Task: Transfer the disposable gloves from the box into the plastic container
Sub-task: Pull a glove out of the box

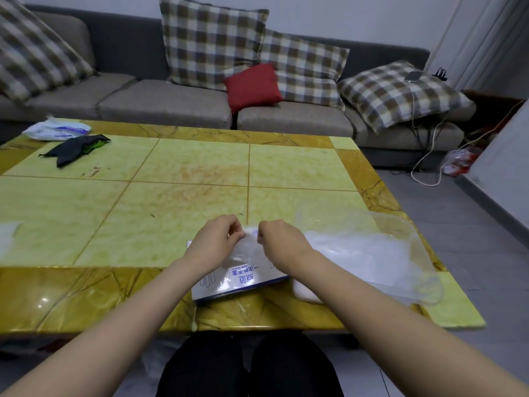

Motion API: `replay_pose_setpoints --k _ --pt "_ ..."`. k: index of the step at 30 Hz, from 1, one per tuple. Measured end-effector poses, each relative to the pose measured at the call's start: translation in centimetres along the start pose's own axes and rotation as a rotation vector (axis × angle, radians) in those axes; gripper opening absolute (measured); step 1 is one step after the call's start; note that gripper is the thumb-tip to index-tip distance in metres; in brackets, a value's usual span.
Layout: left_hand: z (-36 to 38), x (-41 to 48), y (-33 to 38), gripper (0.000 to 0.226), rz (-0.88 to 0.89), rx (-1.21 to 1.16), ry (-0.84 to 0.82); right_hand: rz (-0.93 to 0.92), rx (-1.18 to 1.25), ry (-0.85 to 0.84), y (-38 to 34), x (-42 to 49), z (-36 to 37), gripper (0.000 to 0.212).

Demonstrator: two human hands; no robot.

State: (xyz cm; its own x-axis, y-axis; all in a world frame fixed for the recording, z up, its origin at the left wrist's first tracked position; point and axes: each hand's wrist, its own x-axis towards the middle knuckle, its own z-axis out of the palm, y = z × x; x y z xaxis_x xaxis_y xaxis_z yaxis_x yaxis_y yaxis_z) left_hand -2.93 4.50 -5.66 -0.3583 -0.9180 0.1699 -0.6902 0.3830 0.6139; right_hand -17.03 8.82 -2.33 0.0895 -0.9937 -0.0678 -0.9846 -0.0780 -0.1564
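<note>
Hands over the glove box [243, 280] at the near edge of the table [171, 196]. Risk, as I judge it: the filmy disposable glove [246, 249] clings, dragging out extras, or tears under uneven pull. My left hand [217, 239] and right hand [279, 242], knuckles up, apparently pinch its top edge. The plastic container [412, 233] lies just right of the box.

home living room | grey sofa [171, 101] | plaid cushions [211, 41] | coffee table [200, 167]

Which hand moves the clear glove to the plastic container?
Probably right. The right hand pinches the thin clear glove too, and the clear plastic container lies beside it; the left hand would cross the white-and-blue box.
</note>
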Motion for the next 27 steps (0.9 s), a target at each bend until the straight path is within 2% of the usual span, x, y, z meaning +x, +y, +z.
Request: replay_pose_setpoints --k 2,6,11,17,21,25,27 --pt "0.2 0.0 -0.4 0.014 -0.032 0.028 -0.065 0.004 0.041 0.012 0.4 -0.3 -0.5 0.019" --pt "1.2 -0.6 -1.4 0.044 -0.136 0.227 -0.259 0.029 0.168 0.094 0.9 -1.2 -1.7 0.025" --pt "1.5 -0.4 -0.7 0.049 -0.175 0.326 -0.275 0.047 0.261 0.201 1.5 -2.1 -3.8 0.035" --pt "1.0 -0.3 0.3 0.056 -0.171 0.422 -0.335 0.080 0.311 0.349 3.3 -2.2 -4.8 0.026" --pt "0.6 -0.1 1.4 0.045 -0.097 0.373 -0.270 0.057 0.326 0.303 4.0 -2.3 -4.4 0.009" --pt "0.4 -0.2 3.3 0.018 0.030 0.293 -0.129 -0.013 0.223 0.085 3.5 -2.8 -3.3 0.049" --pt "0.6 -0.4 4.0 0.018 0.071 0.291 -0.111 -0.025 0.143 0.035 3.1 -2.9 -2.6 0.052"
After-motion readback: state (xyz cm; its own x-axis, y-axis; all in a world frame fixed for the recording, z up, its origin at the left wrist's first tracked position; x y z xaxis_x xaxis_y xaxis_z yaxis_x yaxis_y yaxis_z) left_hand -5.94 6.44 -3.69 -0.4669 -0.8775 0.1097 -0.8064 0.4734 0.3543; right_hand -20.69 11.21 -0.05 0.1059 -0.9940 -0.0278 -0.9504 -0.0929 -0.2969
